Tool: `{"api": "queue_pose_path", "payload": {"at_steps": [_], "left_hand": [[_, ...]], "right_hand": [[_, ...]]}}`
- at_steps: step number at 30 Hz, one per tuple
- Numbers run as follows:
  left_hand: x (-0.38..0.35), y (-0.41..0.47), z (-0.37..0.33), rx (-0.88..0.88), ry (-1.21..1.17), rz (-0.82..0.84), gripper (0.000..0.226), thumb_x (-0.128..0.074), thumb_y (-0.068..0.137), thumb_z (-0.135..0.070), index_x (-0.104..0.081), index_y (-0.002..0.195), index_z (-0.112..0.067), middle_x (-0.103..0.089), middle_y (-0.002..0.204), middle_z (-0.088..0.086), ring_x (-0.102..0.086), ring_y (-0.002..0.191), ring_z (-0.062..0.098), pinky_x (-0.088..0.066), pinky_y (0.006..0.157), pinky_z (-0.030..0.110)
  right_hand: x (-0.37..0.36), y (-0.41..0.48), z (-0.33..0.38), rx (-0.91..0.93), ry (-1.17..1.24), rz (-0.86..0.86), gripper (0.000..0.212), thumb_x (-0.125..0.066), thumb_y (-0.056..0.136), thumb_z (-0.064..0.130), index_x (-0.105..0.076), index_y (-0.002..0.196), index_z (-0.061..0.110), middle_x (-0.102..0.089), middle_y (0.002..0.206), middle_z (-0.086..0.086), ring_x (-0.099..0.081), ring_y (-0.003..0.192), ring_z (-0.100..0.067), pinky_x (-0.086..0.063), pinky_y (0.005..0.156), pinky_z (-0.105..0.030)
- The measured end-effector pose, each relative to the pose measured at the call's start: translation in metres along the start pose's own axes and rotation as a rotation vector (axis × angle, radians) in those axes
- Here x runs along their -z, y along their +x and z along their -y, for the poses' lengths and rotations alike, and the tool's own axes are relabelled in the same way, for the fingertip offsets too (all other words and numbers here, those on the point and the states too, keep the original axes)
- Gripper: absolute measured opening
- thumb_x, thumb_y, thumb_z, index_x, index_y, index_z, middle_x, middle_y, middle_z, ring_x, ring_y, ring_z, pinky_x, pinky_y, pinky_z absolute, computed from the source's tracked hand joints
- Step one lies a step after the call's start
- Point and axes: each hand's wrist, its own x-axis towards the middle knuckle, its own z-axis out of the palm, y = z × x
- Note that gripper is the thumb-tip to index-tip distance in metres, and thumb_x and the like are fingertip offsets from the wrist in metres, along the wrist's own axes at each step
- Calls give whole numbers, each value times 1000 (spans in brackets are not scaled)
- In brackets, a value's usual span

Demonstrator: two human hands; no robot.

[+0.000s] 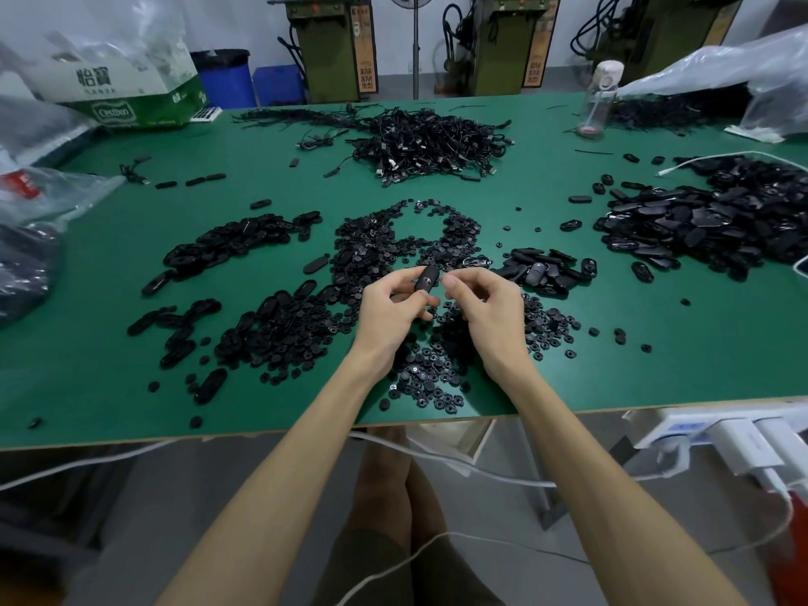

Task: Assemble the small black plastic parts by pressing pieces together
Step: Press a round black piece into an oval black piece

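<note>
My left hand (393,308) grips a small black oval plastic shell (427,279) above the middle of the green table (109,378). A small round piece sits in the shell's face. My right hand (485,306) is just right of the shell, fingers curled, thumb and forefinger tips close to the shell's end; whether they pinch anything is hidden. Under both hands lies a spread of small round black pieces (433,373). Black oval shells (236,242) are heaped to the left.
More oval shells (708,225) pile up at the right, a smaller heap (542,269) sits beside my right hand. A tangle of black cables (433,142) lies at the back. A clear bottle (599,98), plastic bags (48,190) and a carton (131,98) line the edges.
</note>
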Motion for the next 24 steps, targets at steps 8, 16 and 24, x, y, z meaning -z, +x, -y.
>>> {"api": "queue_pose_path", "payload": {"at_steps": [8, 16, 24], "left_hand": [[-1, 1, 2, -7, 47, 13, 31, -60, 95, 9, -71, 118, -8, -75, 99, 9, -74, 80, 14, -57, 66, 23], [-1, 0, 1, -25, 94, 10, 34, -59, 94, 11, -68, 126, 3, -75, 108, 14, -73, 82, 15, -58, 68, 26], [0, -1, 1, -29, 109, 17, 33, -59, 95, 10, -70, 124, 0, -76, 100, 9, -71, 79, 9, -57, 68, 23]], "right_hand": [[0, 1, -2, -16, -5, 20, 11, -71, 96, 15, -78, 102, 20, -74, 83, 9, -59, 71, 1, -50, 73, -26], [-1, 1, -4, -28, 80, -9, 7, -69, 98, 15, -76, 100, 13, -75, 79, 0, -73, 72, -15, -53, 61, -30], [-1, 1, -4, -29, 71, 12, 14, -65, 99, 8, -76, 105, 15, -78, 82, -2, -74, 75, -12, -57, 68, -28]]}}
